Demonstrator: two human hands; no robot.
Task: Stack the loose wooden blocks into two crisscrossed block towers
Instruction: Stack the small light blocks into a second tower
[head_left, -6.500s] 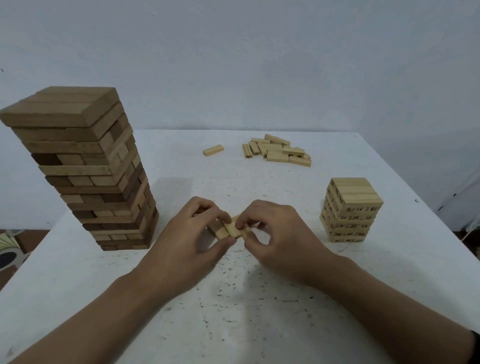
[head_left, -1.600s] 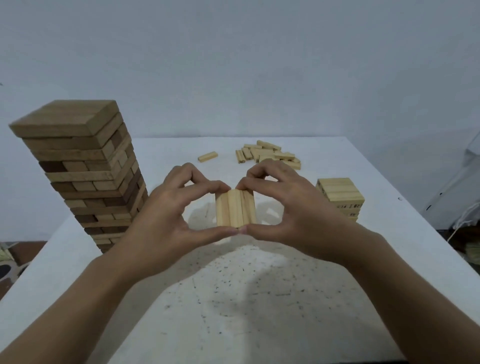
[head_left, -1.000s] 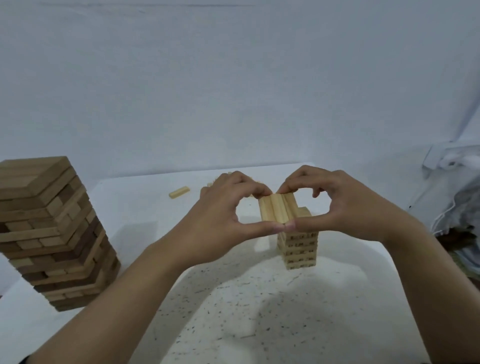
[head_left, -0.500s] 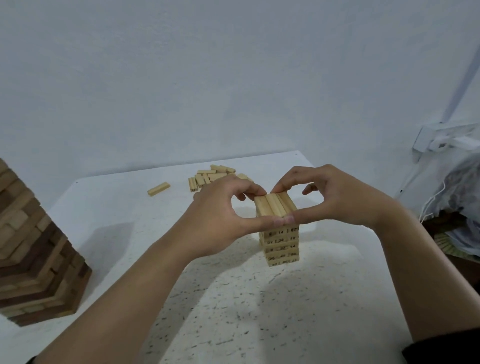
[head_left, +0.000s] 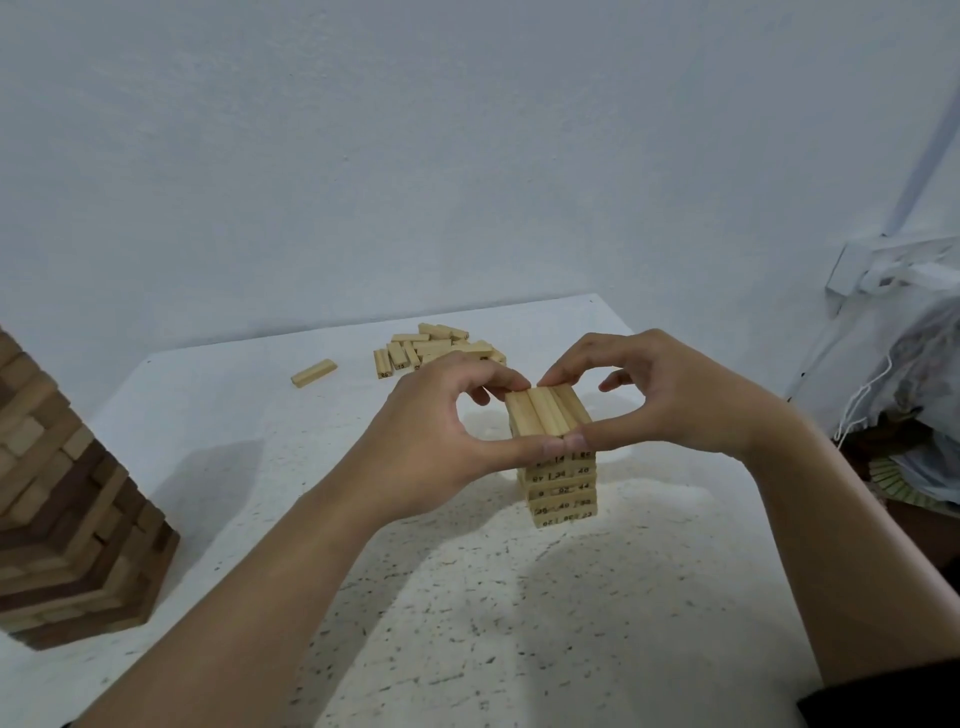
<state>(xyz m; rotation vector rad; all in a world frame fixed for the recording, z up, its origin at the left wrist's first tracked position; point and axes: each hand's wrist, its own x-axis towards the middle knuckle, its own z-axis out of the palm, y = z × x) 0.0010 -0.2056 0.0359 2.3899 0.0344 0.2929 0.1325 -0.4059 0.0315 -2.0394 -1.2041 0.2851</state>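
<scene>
The left hand (head_left: 431, 434) and right hand (head_left: 670, 402) together pinch a row of three blocks (head_left: 545, 415) lying side by side: forefingers curl over the far ends and thumbs press the near ends, the two thumb tips touching each other. The row sits level on top of the small numbered tower (head_left: 563, 488), its edges roughly in line with the tower's sides. The thumbs cover the seam, so I cannot tell whether it rests fully on the layer below.

The small tower stands towards the right side of the white speckled bench (head_left: 467, 623), with bare surface in front of it and to its left. Behind the hands, near the bench's far edge, lies a pile of loose blocks (head_left: 415, 351), and a single block (head_left: 314, 372) lies apart to its left. The large tower (head_left: 67, 519), of darker and lighter wood, stands near the left edge, well apart from the small one, with a wide open stretch of bench between them. The far edge of the bench meets a pale wall (head_left: 467, 156).
</scene>
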